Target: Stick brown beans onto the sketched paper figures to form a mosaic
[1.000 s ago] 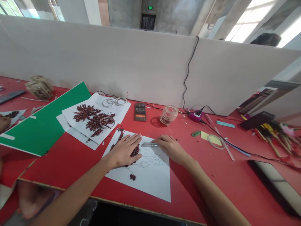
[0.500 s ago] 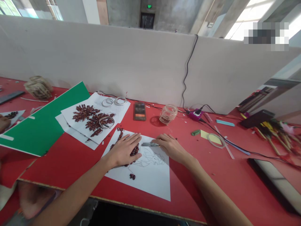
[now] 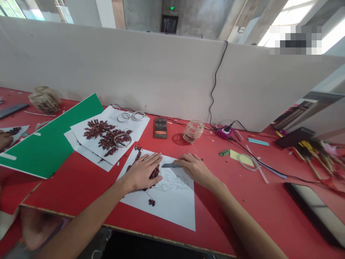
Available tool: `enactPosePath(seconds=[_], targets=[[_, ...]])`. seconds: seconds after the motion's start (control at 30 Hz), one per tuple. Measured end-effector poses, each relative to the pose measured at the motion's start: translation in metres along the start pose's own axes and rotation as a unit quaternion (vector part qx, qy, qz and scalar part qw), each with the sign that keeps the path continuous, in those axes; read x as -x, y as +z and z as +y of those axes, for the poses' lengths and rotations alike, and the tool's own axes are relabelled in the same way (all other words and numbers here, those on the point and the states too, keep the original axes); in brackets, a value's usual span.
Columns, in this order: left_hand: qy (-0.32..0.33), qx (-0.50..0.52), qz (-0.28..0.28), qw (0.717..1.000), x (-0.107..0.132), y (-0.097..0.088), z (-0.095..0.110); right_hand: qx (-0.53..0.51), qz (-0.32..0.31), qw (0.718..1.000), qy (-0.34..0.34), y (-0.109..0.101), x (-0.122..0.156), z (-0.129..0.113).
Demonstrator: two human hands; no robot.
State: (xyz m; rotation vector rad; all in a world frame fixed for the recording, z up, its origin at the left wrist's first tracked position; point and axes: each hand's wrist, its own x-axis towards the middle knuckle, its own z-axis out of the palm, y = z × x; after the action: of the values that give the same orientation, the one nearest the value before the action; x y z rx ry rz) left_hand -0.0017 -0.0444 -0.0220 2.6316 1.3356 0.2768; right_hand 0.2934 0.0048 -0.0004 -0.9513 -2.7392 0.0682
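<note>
My left hand point(image 3: 145, 172) lies flat with its fingers stretched out on a white sheet of paper point(image 3: 175, 210), over dark red-brown seeds point(image 3: 154, 172) set on it. Part of the seed pattern is hidden under the palm. My right hand point(image 3: 192, 166) is closed around what looks like a utility knife point(image 3: 171, 165), its flat grey blade pointing left over the paper toward my left fingertips. The handle is mostly covered by my fingers. Below the blade runs a thin pencil drawing point(image 3: 176, 181). A few seeds point(image 3: 151, 202) sit apart, lower on the sheet.
Further left are papers with a seed picture point(image 3: 98, 129), tape rolls point(image 3: 138, 115) and a green board point(image 3: 61, 133). Behind stand a phone point(image 3: 160, 128) and a glass jar point(image 3: 193, 131). A purple power socket point(image 3: 224, 131) trails cables. Another person's hand point(image 3: 4, 139) shows at far left.
The grey blade has turned slightly in my right hand. My left hand stays in place, and the view has shifted very little.
</note>
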Motion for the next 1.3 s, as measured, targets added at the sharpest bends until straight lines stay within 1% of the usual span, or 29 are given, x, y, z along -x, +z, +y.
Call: enactPosePath(seconds=[0.23,0.5,0.67,0.77,0.83,0.9,1.0,1.13,1.3], targets=[[0.003,0.004,0.005,1.0,0.0,0.002,-0.001,-0.003,0.001,1.0,-0.027,-0.002,0.001,0.003],[0.001,0.035,0.059,0.998,0.003,-0.004,0.006,0.03,0.037,0.997,-0.054,0.002,0.009,0.004],[0.01,0.033,0.063,0.997,0.006,-0.006,0.006,0.033,0.043,0.995,-0.083,0.001,0.017,0.0],[0.015,0.026,0.07,0.997,0.007,-0.008,0.006,0.024,0.04,0.995,-0.089,0.002,0.02,-0.002],[0.029,0.02,0.079,0.996,0.008,-0.01,0.008,0.022,0.04,0.995,-0.089,0.004,0.023,-0.002],[0.057,0.007,0.085,0.995,0.009,-0.011,0.012,0.024,0.045,0.994,-0.092,0.006,0.024,-0.002],[0.087,-0.028,0.098,0.991,0.01,-0.009,0.018,0.032,0.054,0.993,-0.099,0.009,0.025,-0.001],[0.092,-0.041,0.14,0.985,0.01,-0.004,0.02,0.034,0.075,0.99,-0.112,0.009,0.025,0.0],[0.096,-0.041,0.143,0.984,0.009,-0.002,0.018,0.027,0.072,0.991,-0.111,0.004,0.024,-0.002]])
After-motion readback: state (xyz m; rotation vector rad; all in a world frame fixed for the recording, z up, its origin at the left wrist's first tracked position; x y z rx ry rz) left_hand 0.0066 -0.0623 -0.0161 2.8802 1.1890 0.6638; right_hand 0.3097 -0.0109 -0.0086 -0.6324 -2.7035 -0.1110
